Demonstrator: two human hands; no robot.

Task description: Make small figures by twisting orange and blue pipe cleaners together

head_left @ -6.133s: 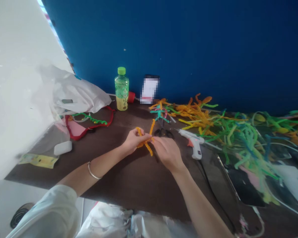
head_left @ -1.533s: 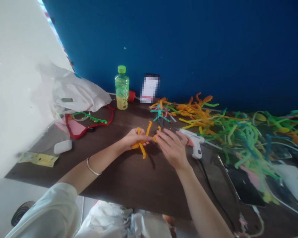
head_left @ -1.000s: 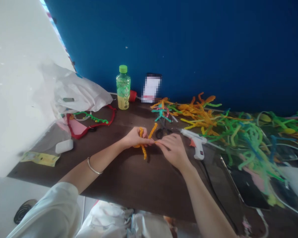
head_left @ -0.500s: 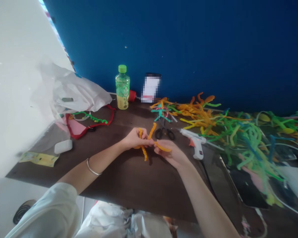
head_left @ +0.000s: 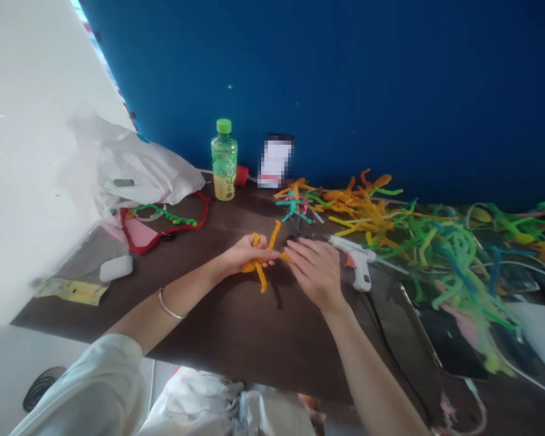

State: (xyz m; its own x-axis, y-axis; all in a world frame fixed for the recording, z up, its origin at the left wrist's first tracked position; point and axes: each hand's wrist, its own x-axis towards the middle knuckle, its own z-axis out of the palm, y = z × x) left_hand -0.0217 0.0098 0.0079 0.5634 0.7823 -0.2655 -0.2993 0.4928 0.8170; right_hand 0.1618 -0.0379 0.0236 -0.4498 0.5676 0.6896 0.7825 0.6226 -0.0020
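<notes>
Head view: where is the orange figure (head_left: pixel 260 276), and how is each hand placed?

Figure is above the table (head_left: pixel 236 327), in the left hand (head_left: pixel 251 254), whose thumb and fingers pinch its body; limbs poke out above and below. Right hand (head_left: pixel 315 269) has its fingers laid out side by side over one orange strand at the figure's right. Thumb hidden; cannot tell whether it pinches.

What could go wrong?

Two risks, judged only. A hard pull on the strand could bend it badly or slip the figure from the left pinch. Also, the glue gun (head_left: pixel 361 265) lies just behind the right hand, nozzle hidden by the fingers; if hot, a backward brush could burn. An arm catching the cord (head_left: pixel 378 321) could drag the gun.

Surface and room?

Dark brown top. Back edge: bottle (head_left: pixel 224 169), phone (head_left: pixel 275 162), teal figure (head_left: pixel 293 207). Right: orange stems (head_left: pixel 361 209), then a green tangle (head_left: pixel 452 251) beside a dark tablet (head_left: pixel 449 333). Left: white bag (head_left: pixel 149 172), white case (head_left: pixel 117 267), yellow wrapper (head_left: pixel 72 292). Blue wall (head_left: pixel 300 79) behind; pale wall (head_left: pixel 27 151) at left.
</notes>
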